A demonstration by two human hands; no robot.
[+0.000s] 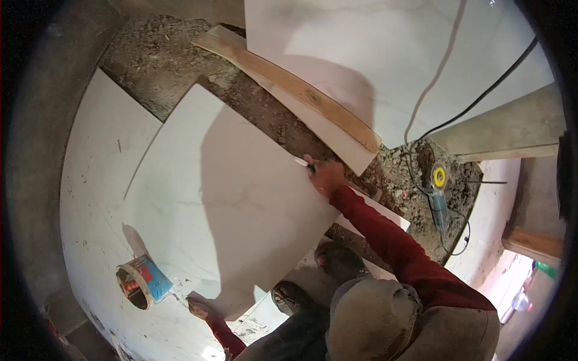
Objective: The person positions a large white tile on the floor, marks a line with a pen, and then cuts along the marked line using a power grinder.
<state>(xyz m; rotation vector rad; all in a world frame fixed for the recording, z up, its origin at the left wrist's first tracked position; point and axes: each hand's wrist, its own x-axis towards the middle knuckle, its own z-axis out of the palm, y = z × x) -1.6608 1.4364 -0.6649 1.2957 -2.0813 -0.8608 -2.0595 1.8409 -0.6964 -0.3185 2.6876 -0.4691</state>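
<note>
A large white marbled tile [174,174] lies at a slant over other pale tiles, partly in shadow. At its right edge, my right hand [327,177] is closed round a slim pen-like tool [301,162] with a white end and a dark part. The white end points along the tile's far edge; its exact kind I cannot make out. My left hand [201,309] grips the tile's near edge, fingers partly hidden. Left of that hand, an open bucket [144,283] with a blue and red label rests on its side.
A wooden strip [295,87] lies on a narrow tile piece beside rough ground [162,57]. An angle grinder [439,201] with a yellow disc centre and a cord [481,96] lies on rubble to the right. Another large tile [385,48] is at the far side. My feet [343,262] stand nearby.
</note>
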